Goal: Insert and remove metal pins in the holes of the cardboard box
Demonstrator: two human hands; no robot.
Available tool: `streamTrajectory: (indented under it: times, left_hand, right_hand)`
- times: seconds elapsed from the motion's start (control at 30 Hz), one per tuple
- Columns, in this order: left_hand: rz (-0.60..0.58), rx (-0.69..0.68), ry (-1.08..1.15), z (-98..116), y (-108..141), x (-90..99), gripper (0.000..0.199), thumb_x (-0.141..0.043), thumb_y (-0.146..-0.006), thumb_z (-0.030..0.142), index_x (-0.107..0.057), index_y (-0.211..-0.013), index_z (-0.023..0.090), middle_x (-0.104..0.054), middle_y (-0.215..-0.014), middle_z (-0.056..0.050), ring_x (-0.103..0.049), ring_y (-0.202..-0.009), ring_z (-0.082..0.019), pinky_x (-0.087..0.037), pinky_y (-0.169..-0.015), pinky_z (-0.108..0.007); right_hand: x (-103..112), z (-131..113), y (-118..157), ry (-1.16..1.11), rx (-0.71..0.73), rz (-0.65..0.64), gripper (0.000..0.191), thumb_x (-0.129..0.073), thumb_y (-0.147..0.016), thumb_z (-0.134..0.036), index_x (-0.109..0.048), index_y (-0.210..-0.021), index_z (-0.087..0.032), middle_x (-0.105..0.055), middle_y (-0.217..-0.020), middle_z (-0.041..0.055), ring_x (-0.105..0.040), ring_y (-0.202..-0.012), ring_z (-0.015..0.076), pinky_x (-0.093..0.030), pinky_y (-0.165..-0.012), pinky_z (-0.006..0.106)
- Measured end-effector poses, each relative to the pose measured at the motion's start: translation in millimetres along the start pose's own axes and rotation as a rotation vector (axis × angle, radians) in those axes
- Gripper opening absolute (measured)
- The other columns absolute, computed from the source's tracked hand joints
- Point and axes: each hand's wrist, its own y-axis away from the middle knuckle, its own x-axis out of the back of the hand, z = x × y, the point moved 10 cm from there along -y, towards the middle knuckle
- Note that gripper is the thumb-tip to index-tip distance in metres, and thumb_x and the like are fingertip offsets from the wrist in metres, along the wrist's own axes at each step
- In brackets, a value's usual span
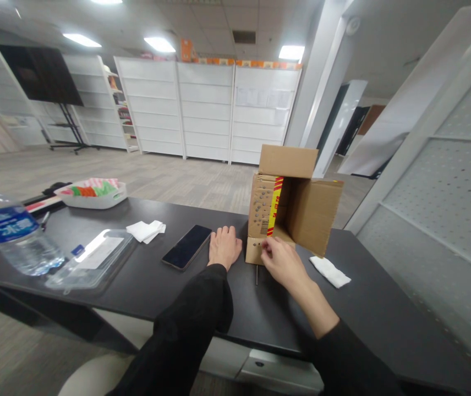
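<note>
An open cardboard box (260,209) stands on the dark table (244,308), its flaps spread and a yellow and red tape strip down its front. My right hand (280,261) is at the box's lower front edge, fingers pinched together; what they hold, if anything, is too small to tell. Below the box's front edge, a thin metal rod (256,275) shows on the table. My left hand (224,246) rests on the table between the box and a black phone (187,247), its fingers slightly bent and apart, holding nothing.
A folded white tissue (329,271) lies right of the box, and more tissues (146,231) lie left of the phone. Farther left are a clear plastic case (95,261), a water bottle (10,231) and a white basket (95,202) with colourful packets. A perforated panel (445,220) stands at the right.
</note>
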Motion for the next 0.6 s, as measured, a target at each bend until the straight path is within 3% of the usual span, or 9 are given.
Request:
streamTrajectory:
  times: [0.23,0.4,0.6]
  left_hand:
    - [-0.013,0.002,0.011,0.0,0.2,-1.2,0.018,-0.044,-0.09,0.025,-0.058,-0.1,0.018,-0.062,-0.109,-0.012,-0.053,-0.107,-0.027,-0.037,-0.092,-0.041]
    - [-0.004,-0.001,0.008,-0.2,0.1,-1.5,0.019,-0.044,-0.09,0.025,-0.058,-0.1,0.018,-0.062,-0.109,-0.012,-0.053,-0.106,-0.027,-0.037,-0.092,-0.042]
    - [0.001,0.002,0.003,-0.7,-0.3,-2.7,0.019,-0.044,-0.089,0.025,-0.058,-0.1,0.018,-0.063,-0.108,-0.012,-0.053,-0.105,-0.026,-0.037,-0.091,-0.041]
  right_hand:
    - [-7.4,7.1,-7.9,0.108,-0.112,-0.115,0.02,-0.046,-0.088,-0.018,-0.058,-0.104,-0.022,-0.071,-0.087,0.0051,-0.065,-0.08,0.0207,-0.032,-0.061,0.028]
    - [-9.2,8.3,-12.4,0.13,-0.111,-0.121,0.018,-0.045,-0.089,-0.02,-0.054,-0.104,-0.022,-0.071,-0.088,0.0057,-0.067,-0.08,0.0216,-0.028,-0.058,0.029]
    - [-12.7,8.5,-17.3,0.164,-0.116,-0.169,0.019,-0.046,-0.086,-0.019,-0.056,-0.103,-0.022,-0.071,-0.094,0.0076,-0.067,-0.085,0.0225,-0.033,-0.061,0.029]
